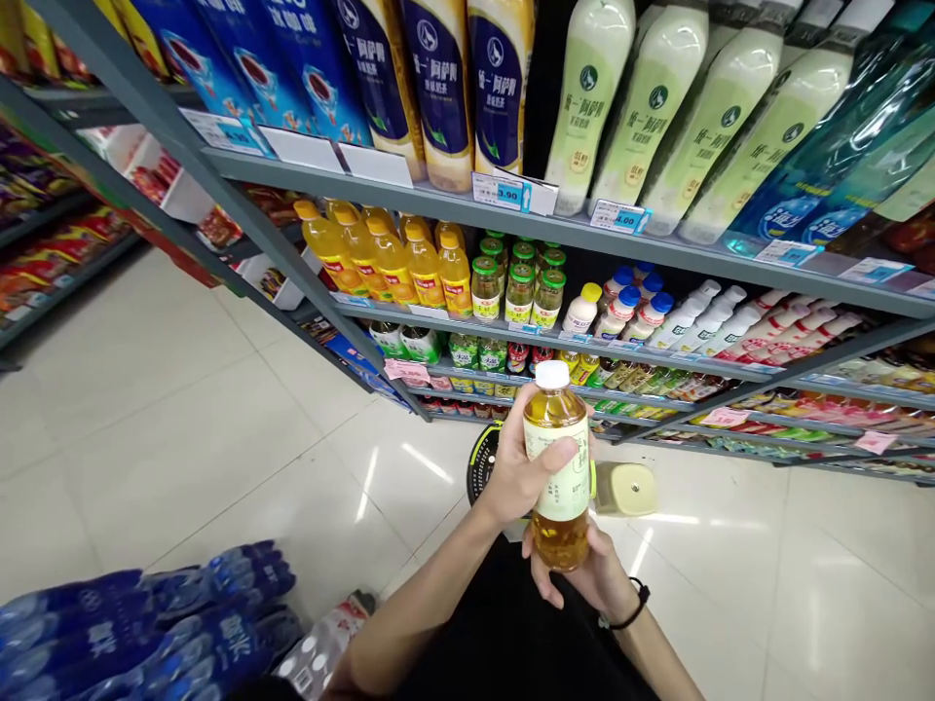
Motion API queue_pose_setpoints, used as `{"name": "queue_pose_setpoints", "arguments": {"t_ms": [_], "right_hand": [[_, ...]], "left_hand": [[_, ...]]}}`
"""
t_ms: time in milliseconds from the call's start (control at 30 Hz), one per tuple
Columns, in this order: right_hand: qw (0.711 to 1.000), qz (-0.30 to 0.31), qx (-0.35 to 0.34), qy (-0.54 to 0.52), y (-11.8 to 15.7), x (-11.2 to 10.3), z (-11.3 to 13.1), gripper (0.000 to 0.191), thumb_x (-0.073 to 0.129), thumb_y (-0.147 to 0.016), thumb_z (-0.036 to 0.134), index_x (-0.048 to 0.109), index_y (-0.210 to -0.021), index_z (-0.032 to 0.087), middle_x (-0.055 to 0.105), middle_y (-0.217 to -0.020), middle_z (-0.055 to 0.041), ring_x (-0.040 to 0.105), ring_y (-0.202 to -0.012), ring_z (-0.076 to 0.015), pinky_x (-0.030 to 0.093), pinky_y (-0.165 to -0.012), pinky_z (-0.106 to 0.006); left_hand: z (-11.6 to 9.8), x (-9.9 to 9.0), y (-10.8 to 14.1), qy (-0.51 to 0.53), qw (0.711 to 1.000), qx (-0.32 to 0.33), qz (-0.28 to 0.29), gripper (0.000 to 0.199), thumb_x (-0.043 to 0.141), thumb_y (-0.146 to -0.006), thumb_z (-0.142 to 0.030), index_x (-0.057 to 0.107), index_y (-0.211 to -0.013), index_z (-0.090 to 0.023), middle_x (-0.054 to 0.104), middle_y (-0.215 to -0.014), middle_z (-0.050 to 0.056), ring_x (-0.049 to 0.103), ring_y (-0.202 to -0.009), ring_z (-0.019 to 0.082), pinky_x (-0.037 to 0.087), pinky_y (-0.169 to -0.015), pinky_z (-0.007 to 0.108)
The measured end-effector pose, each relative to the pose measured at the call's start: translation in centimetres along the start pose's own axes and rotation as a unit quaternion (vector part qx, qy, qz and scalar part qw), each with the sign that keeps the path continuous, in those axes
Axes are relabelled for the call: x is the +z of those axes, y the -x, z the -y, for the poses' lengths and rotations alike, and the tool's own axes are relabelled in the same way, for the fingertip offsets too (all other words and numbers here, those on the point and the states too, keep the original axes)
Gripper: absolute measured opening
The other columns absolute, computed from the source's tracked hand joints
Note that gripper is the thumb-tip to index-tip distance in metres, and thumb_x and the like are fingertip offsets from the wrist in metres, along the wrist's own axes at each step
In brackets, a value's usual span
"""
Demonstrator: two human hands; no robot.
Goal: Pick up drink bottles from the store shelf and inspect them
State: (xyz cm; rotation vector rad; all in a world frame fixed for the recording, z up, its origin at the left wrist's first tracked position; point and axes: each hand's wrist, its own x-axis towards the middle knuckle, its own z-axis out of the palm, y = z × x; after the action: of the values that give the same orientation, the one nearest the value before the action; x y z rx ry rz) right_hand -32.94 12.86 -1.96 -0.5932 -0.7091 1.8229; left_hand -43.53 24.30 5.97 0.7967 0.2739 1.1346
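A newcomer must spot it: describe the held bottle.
In front of the grey shelving, the left hand clasps a bottle and the right hand holds its base. Its cap is white, its label pale, its liquid amber; unlike shelved bottles, it is held.

The 2 bare forearms [430,594] angle inward, left grip [513,485] curled above the cupped right grip [600,576].

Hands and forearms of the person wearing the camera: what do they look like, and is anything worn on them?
The left hand and right hand are bare, without gloves. No sleeve covers the visible forearms. A thin black band circles the right wrist; the left wrist has none. Black clothing shows between the arms.
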Motion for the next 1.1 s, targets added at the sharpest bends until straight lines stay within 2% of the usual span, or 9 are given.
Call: {"name": "queue_pose_setpoints", "arguments": {"t_ms": [133,233,433,567,667,833,967,1100], "right_hand": [[0.996,-0.053,-0.020,0.068,0.0,-0.5,0.0,0.053,0.055,-0.099,0.065,0.062,-0.118,0.016,0.071,-0.097,-0.0126,0.059,-0.055,-0.0144,0.044,-0.048,-0.027],[0.989,-0.063,-0.032,0.127,0.1,-1.1,-0.1,0.050,0.062,-0.098,0.062,0.061,-0.116,0.016,0.070,-0.088,-0.0087,0.055,-0.054,-0.0130,0.046,-0.055,-0.029],[0.980,-0.067,-0.026,0.188,0.2,-1.5,-0.4,0.053,0.077,-0.093,0.049,0.049,-0.130,0.023,0.071,-0.091,-0.0056,0.056,-0.062,-0.0105,0.046,-0.060,-0.025],[0.982,-0.054,-0.036,0.178,-0.2,-1.1,-0.3,0.054,0.075,-0.095,0.049,0.051,-0.136,0.023,0.071,-0.104,-0.0096,0.057,-0.064,-0.0095,0.046,-0.061,-0.024],[0.986,-0.036,-0.048,0.155,-0.6,-1.1,0.0,0.054,0.069,-0.098,0.051,0.053,-0.139,0.021,0.069,-0.112,-0.0135,0.062,-0.072,-0.0137,0.048,-0.058,-0.025],[0.994,-0.009,-0.040,0.106,-0.8,-1.4,-0.1,0.056,0.058,-0.101,0.058,0.060,-0.136,0.015,0.070,-0.110,-0.0171,0.066,-0.074,-0.0189,0.050,-0.054,-0.027],[0.995,-0.016,-0.040,0.090,-0.8,-1.6,-0.4,0.052,0.058,-0.101,0.057,0.066,-0.128,0.013,0.071,-0.107,-0.0177,0.067,-0.072,-0.0184,0.049,-0.054,-0.027],[0.994,-0.019,-0.050,0.095,-0.8,-1.6,-0.3,0.050,0.062,-0.100,0.054,0.067,-0.129,0.013,0.073,-0.103,-0.0167,0.067,-0.070,-0.0171,0.050,-0.055,-0.026]], "left_hand": [[-0.2,-0.6,0.0,-0.061,0.998,0.025,0.009,0.050,0.079,-0.089,-0.033,0.050,-0.129,-0.023,0.070,-0.109,0.008,0.069,-0.088,0.018,0.058,-0.077,0.031],[-0.2,-0.9,-0.2,-0.073,0.997,0.033,-0.007,0.048,0.078,-0.090,-0.033,0.051,-0.127,-0.023,0.069,-0.109,0.007,0.068,-0.087,0.018,0.058,-0.075,0.030],[0.0,-1.5,-1.3,-0.058,0.996,0.034,-0.050,0.046,0.081,-0.087,-0.035,0.053,-0.123,-0.023,0.069,-0.108,0.006,0.067,-0.082,0.015,0.058,-0.070,0.026],[-0.3,-1.7,-1.8,-0.045,0.996,0.025,-0.069,0.048,0.081,-0.086,-0.036,0.052,-0.122,-0.022,0.071,-0.108,0.007,0.068,-0.079,0.015,0.059,-0.065,0.027],[-0.4,-1.7,-2.0,-0.035,0.997,0.017,-0.071,0.050,0.082,-0.086,-0.035,0.051,-0.123,-0.022,0.071,-0.103,0.006,0.068,-0.078,0.015,0.059,-0.066,0.027],[-0.2,-1.7,-2.4,-0.026,0.998,0.013,-0.064,0.049,0.082,-0.085,-0.035,0.052,-0.121,-0.022,0.071,-0.111,0.008,0.070,-0.079,0.017,0.060,-0.067,0.029],[0.0,-1.8,-2.6,-0.020,0.998,0.004,-0.064,0.050,0.083,-0.084,-0.037,0.052,-0.121,-0.023,0.072,-0.117,0.009,0.072,-0.081,0.018,0.061,-0.068,0.030],[0.0,-1.8,-2.6,-0.011,0.998,-0.005,-0.065,0.048,0.082,-0.085,-0.036,0.052,-0.121,-0.023,0.072,-0.118,0.009,0.072,-0.081,0.017,0.059,-0.066,0.028]]}}
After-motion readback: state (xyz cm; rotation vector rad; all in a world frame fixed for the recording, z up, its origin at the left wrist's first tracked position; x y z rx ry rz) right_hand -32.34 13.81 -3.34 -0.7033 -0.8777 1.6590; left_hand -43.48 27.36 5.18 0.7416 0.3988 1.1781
